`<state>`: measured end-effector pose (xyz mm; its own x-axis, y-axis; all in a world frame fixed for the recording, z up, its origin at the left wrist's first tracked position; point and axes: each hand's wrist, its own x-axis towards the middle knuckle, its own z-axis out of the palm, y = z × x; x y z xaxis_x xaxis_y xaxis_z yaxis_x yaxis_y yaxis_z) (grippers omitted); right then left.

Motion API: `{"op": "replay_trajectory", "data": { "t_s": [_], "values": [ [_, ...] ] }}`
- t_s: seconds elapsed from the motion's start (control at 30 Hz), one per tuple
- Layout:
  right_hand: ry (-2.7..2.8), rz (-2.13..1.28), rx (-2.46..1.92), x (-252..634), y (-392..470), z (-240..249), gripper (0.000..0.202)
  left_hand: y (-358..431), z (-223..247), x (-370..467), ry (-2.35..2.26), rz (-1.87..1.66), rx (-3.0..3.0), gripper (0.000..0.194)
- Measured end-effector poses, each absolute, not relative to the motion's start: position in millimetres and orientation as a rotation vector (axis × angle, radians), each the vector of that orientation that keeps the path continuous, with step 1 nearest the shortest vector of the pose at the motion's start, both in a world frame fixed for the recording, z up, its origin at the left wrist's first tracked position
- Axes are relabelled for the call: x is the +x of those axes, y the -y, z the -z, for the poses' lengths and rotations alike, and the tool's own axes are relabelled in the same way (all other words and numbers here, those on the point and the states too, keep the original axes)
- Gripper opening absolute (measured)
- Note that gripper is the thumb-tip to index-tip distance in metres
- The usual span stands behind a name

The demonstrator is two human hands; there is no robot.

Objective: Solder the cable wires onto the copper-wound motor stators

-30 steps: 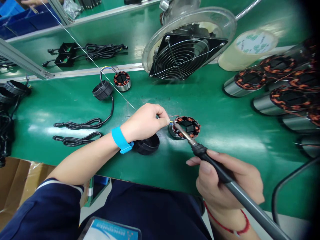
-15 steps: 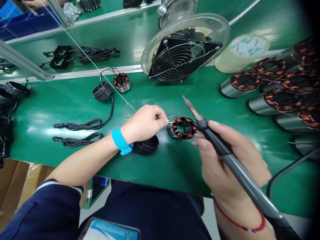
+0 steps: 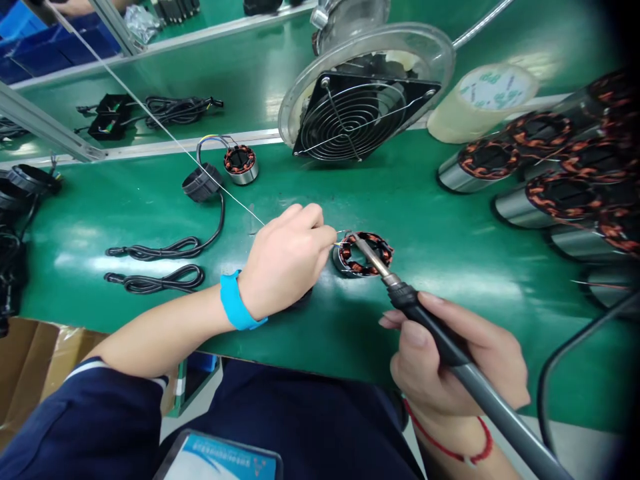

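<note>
My right hand (image 3: 460,360) grips a soldering iron (image 3: 440,333). The iron's tip lies over the left rim of a motor stator (image 3: 367,267), where thin coloured lead wires (image 3: 341,245) meet its copper windings. Left of the stator, my left hand (image 3: 293,257) is closed in a pinch, its fingertips close to those leads. A thin strand of solder wire (image 3: 170,133) runs down from the upper left into this hand. Whether the fingers also hold the leads is hidden. A black plastic housing (image 3: 301,300) lies mostly covered under my left hand.
Beyond my hands stands a fume extractor fan (image 3: 350,127), with a tape roll (image 3: 485,100) beside it. Several stators (image 3: 480,167) crowd the right side. A wired stator (image 3: 241,165), a cabled housing (image 3: 201,182) and a coiled cable (image 3: 160,279) lie on the left.
The soldering iron has moved left and down, bringing its tip from beyond the stator onto the stator's left rim. My left hand has turned over slightly, covering more of the black housing.
</note>
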<state>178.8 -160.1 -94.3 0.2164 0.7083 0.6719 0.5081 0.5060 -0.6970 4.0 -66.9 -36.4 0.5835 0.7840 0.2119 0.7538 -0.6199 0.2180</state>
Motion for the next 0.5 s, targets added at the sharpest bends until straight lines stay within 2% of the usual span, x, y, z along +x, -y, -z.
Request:
{"op": "replay_trajectory", "data": {
  "t_s": [0.27,0.5],
  "values": [
    [1.436,-0.192,-1.175,181,166,100,0.029,61,29,7,-1.380,-0.408,2.313,0.021],
    [1.382,-0.207,-1.224,176,165,101,0.026,53,31,6,-1.319,-0.442,1.981,0.021]
  ]
}}
